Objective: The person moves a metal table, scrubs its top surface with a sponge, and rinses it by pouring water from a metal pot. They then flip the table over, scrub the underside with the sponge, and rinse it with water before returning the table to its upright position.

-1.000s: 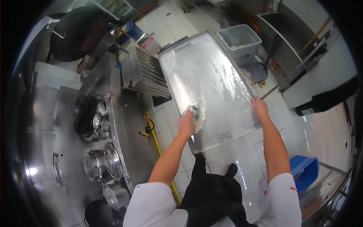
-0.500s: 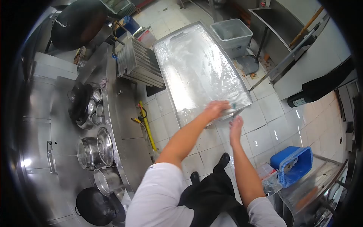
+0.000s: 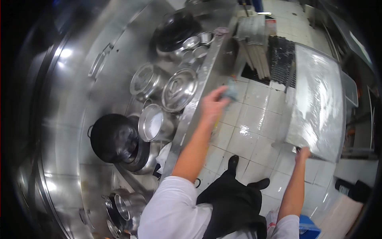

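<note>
Green-grey scrubbing pad (image 3: 230,90) sits in the left hand (image 3: 213,104), fingers bent, beside the steel counter (image 3: 213,55). The right hand (image 3: 303,154) closes on the metal sheet's (image 3: 318,99) near edge; gripping firmly should steady it.

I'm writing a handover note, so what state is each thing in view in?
Left hand: closed on the scrubber
Scrubber: held clear of the metal panel
Right hand: apparently gripping the panel's near edge
Metal panel: streaked, wet-looking
Pot beside the black wok: uncovered
Floor tiles: shiny, apparently wet
</note>
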